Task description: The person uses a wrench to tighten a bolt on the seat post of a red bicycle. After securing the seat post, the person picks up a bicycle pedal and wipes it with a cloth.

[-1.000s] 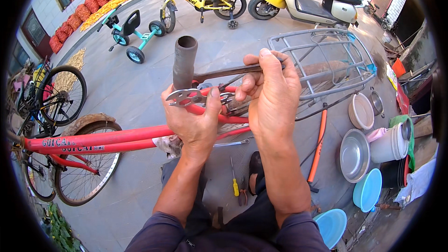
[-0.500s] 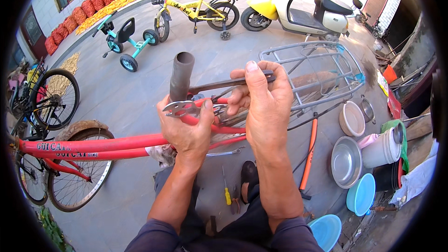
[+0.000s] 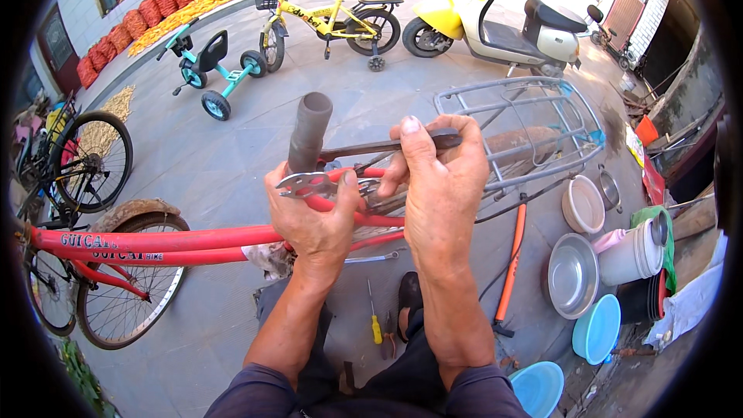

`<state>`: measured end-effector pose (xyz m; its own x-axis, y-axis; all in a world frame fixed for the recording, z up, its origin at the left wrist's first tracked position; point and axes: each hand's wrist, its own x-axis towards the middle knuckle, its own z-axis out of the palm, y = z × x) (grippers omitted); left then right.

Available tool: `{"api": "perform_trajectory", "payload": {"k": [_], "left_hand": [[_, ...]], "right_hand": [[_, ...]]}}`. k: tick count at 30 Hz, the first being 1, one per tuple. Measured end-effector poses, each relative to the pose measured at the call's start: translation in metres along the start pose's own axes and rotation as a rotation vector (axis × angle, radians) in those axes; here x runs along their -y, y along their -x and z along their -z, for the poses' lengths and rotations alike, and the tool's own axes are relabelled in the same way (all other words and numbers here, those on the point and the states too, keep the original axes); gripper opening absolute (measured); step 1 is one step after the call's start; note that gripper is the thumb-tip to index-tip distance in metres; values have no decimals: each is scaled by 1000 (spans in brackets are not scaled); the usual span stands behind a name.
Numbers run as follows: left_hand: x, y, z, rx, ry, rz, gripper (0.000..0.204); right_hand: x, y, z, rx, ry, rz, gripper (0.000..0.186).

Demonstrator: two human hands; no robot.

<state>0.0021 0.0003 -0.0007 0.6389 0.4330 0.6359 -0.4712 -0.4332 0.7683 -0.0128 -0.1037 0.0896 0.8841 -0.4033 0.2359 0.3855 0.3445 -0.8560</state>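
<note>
My left hand point(image 3: 313, 224) is closed around a flat silver spanner with cut-outs point(image 3: 306, 183), right beside the upright dark seat tube point(image 3: 311, 128) of a red bicycle point(image 3: 209, 241). Between the thumb and fingers of my right hand point(image 3: 441, 193) is the end of a dark steel bar, perhaps a wrench point(image 3: 371, 149). That bar runs level toward the base of the seat tube; its other end is partly hidden there, so I cannot tell what it grips. Behind my right hand sits the bicycle's grey rear rack point(image 3: 507, 101).
On the ground near my feet lie a yellow-handled screwdriver point(image 3: 375, 327), pliers point(image 3: 388, 344) and a silver wrench point(image 3: 371, 258). An orange pump point(image 3: 511, 263) lies to the right, beside several basins point(image 3: 573, 275). Farther off stand a tricycle point(image 3: 217, 70), a yellow bicycle point(image 3: 333, 23) and a scooter point(image 3: 503, 31).
The view has shifted slightly. My right hand and the steel bar sit a little lower against the seat tube; both hands keep their holds.
</note>
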Motion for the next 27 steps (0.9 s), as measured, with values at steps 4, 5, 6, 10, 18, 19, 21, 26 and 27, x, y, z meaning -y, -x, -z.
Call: {"api": "perform_trajectory", "payload": {"k": [4,5,6,10,18,19,21,26,27], "left_hand": [[-1,0,2,18,-13,20,58],[0,0,2,15,-7,24,58],[1,1,1,12,-2,28,59],[3,1,2,15,-23,21,60],[2,1,1,18,2,-10,56],[3,1,0,18,17,-23,53],[0,1,0,17,0,-58,53],[0,1,-1,20,27,-20,54],[0,1,-2,18,29,-3,56]], "right_hand": [[-1,0,-3,-13,-6,20,25],[0,0,-3,-8,-2,26,24],[1,0,-4,-2,2,31,24],[3,0,-9,-6,30,65,22],[4,-2,-9,5,93,81,19],[5,-2,-9,6,103,84,19],[5,-2,-7,6,125,85,19],[7,-2,-8,-2,140,83,20],[6,-2,-8,-2,138,85,20]]}}
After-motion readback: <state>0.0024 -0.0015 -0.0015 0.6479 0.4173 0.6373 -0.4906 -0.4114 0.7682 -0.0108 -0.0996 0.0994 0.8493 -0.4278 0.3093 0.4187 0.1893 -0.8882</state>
